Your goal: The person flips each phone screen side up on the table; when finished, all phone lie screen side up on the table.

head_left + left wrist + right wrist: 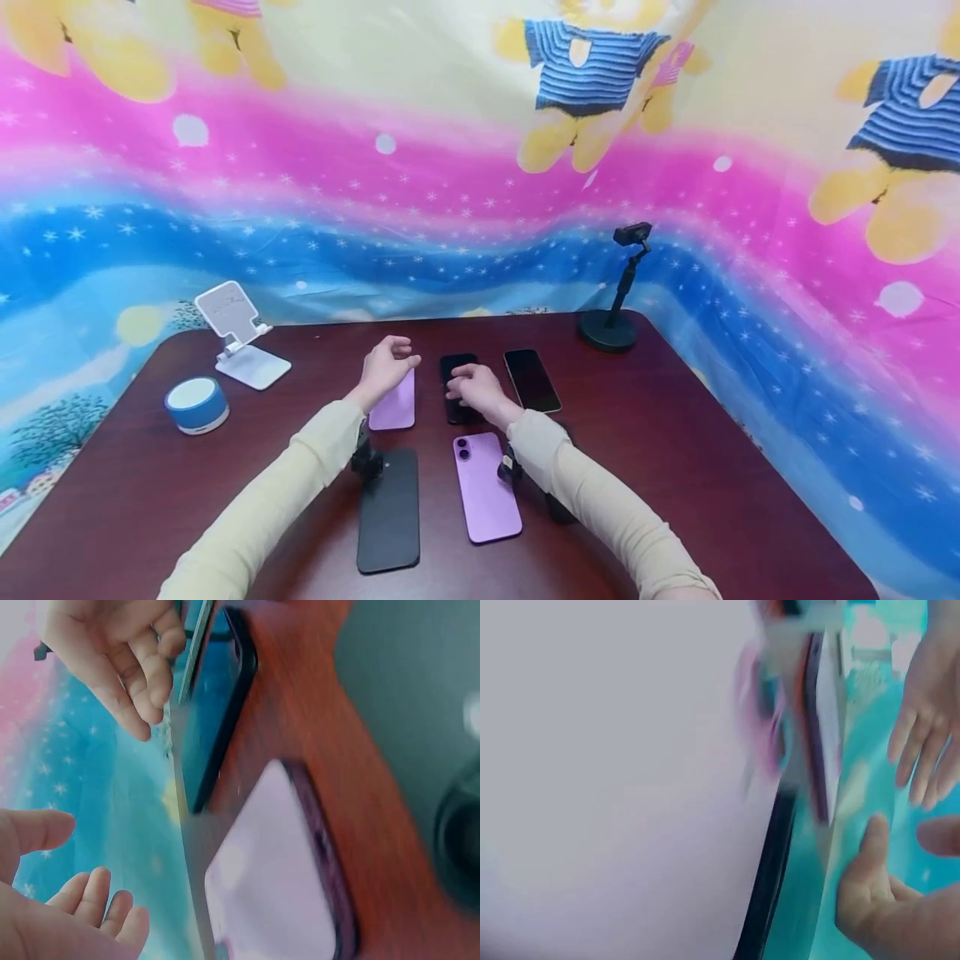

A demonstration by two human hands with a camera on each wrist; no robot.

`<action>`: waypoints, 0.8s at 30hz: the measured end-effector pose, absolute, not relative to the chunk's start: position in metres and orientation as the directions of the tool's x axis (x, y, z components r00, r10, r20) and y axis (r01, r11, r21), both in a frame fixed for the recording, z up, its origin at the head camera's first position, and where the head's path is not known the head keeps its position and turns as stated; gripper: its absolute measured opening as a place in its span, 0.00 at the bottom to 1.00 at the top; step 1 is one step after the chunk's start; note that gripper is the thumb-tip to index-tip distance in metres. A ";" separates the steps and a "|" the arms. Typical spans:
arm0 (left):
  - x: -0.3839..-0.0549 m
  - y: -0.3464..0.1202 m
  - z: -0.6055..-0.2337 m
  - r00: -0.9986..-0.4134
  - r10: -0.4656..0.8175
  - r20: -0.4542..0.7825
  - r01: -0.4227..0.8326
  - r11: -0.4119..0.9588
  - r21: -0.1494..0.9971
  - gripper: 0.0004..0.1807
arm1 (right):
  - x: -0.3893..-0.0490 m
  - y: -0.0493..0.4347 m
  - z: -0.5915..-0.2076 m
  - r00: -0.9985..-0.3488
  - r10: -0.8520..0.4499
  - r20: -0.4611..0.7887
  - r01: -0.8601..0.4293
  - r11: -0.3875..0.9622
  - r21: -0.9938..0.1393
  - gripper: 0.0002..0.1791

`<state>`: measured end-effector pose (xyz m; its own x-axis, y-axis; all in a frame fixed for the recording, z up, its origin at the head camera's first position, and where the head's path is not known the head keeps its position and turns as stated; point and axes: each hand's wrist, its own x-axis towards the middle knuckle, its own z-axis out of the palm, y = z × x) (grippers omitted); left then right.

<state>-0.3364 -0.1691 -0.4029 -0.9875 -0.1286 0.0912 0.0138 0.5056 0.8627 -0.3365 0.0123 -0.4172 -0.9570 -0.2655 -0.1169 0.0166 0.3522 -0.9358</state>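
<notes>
My left hand (386,368) hovers over the upper part of a lilac phone (393,410), its fingers loosely bent and holding nothing. To its right, my right hand (477,388) is above a black phone (459,410), also with nothing in its fingers. The left wrist view has both hands apart from the phones, the left hand (75,907) low and the right hand (124,660) high. Closer in lie a dark grey phone (390,512) and a lilac phone (487,492) with two camera lenses. Another black phone (532,381) lies right of my right hand.
Under my right forearm a dark object (559,507) is mostly hidden. On the table's left stand a white phone stand (253,367) and a blue-and-white round object (197,406). A black stand (609,330) holding a small device is at the back right. Printed cloth (450,208) hangs behind.
</notes>
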 end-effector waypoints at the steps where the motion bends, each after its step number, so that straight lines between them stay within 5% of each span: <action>1: -0.337 -0.172 -0.401 -0.987 -0.129 0.093 0.013 0.514 0.858 0.25 | -0.333 0.007 -0.417 -0.944 -0.297 -0.146 0.040 0.337 -0.941 0.21; 14: -0.348 -0.216 -0.417 -0.975 -0.163 0.151 0.021 0.611 0.792 0.22 | -0.301 -0.032 -0.423 -0.836 -0.454 -0.307 0.173 0.313 -0.934 0.25; 24: -0.358 -0.229 -0.436 -0.996 0.016 0.088 0.074 0.707 0.703 0.29 | -0.297 -0.037 -0.429 -0.831 -0.440 -0.341 0.242 0.267 -0.933 0.28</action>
